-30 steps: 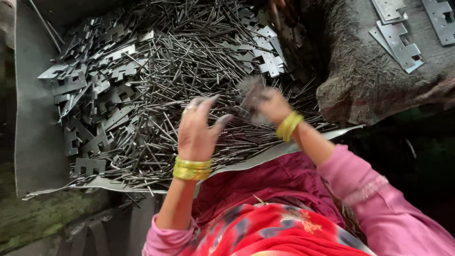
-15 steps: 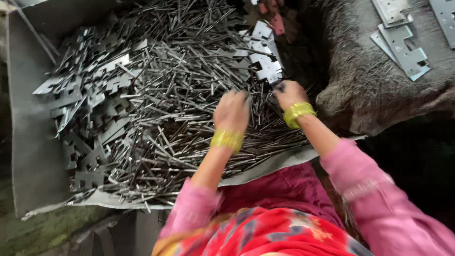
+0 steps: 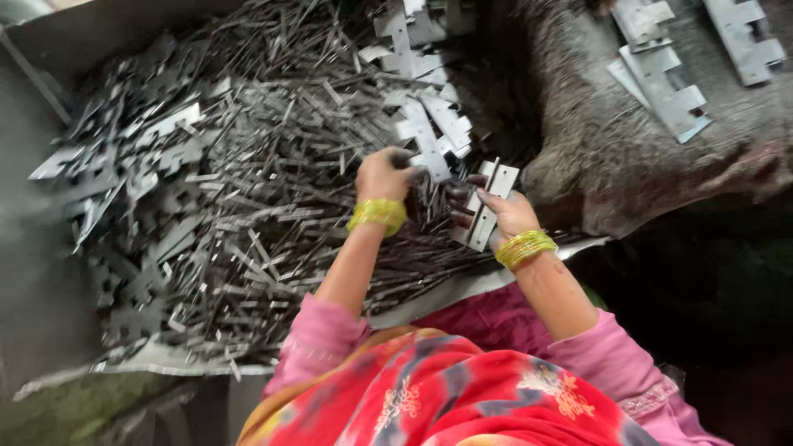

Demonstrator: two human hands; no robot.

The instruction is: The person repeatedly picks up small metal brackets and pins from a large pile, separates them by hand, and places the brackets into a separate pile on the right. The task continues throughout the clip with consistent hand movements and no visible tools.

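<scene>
Gripping a notched metal plate (image 3: 487, 206) just right of the pile of metal pins (image 3: 273, 190), the right hand (image 3: 500, 213) closes around it. Beside it, the left hand (image 3: 382, 175) is curled over pins at the pile's right edge, near loose plates (image 3: 429, 124).

Left hand (image 3: 382, 175) fingertips buried in pins (image 3: 273, 165) (blurred), plates (image 3: 747, 37) cropped

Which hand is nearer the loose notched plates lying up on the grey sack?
Right. The right hand, holding a notched plate, sits just below-left of the sack plates; the left hand is farther left.
</scene>
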